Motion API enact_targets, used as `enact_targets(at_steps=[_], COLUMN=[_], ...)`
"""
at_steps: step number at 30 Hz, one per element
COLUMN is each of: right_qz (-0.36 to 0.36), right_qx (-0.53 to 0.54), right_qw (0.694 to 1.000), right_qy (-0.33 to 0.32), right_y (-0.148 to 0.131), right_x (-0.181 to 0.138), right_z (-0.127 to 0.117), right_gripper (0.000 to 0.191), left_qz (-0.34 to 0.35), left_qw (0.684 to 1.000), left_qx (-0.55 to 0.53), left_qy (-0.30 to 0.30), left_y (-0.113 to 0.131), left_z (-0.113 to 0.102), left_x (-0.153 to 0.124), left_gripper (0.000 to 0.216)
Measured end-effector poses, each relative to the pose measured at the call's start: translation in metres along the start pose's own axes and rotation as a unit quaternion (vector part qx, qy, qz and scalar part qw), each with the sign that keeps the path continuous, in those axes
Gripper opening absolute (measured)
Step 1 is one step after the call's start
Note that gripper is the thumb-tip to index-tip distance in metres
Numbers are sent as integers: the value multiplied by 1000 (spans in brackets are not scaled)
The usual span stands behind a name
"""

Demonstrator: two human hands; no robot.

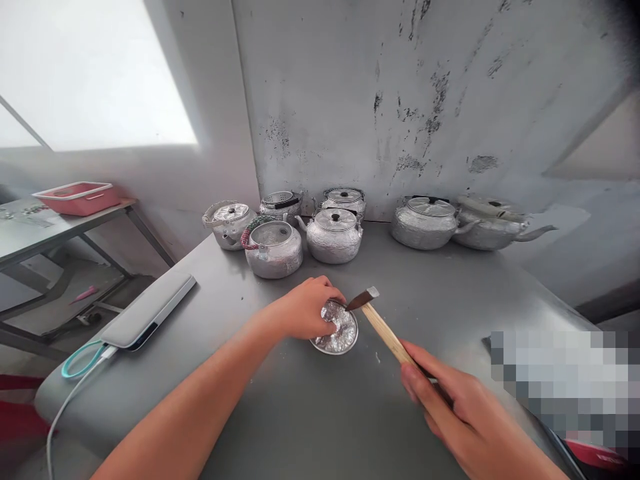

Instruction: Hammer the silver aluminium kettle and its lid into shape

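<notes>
My left hand (310, 308) grips a round, dented metal lid (343, 333) by its edge, thumb across its shiny face. The lid is at the middle of the grey table (280, 407). In my right hand (445, 393) is a hammer (385, 330), my fingers wrapped round its wooden handle. The pointed end of the hammer's head is at the lid's upper right; whether it touches the metal I cannot tell. Just behind my left hand stands a lidless kettle (275, 250) with a wrapped handle.
More dented kettles (334, 237) line the table's back, two of them (425, 223) to the right. A power bank (150, 313) with a cable lies at left. A side table (30, 233) holds a red basket (80, 199). Something pixelated (565, 387) covers the right edge.
</notes>
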State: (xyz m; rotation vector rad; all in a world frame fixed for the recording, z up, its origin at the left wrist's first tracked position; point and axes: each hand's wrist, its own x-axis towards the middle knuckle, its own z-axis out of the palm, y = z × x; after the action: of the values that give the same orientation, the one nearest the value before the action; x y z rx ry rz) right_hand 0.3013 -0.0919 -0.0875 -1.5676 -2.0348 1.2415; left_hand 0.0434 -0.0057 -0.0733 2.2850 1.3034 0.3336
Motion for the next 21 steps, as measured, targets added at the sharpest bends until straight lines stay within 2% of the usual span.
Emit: enact_targets(at_steps=[9,18,21], right_qz=[-8,9,8], right_qx=[-10,15,13], right_qw=[1000,1000,1000], right_qy=[23,1,13], right_y=[0,0,0], right_x=[1,2,2], right_z=[1,0,-1], right_gripper=[32,37,36], left_qz=[-9,-9,-5], left_qw=[1000,1000,1000], left_qx=[-1,3,1], left_qy=[-3,-1,3], left_y=[2,1,0], left_z=[-1,0,1], left_x=[0,0,0], left_gripper=[47,49,50])
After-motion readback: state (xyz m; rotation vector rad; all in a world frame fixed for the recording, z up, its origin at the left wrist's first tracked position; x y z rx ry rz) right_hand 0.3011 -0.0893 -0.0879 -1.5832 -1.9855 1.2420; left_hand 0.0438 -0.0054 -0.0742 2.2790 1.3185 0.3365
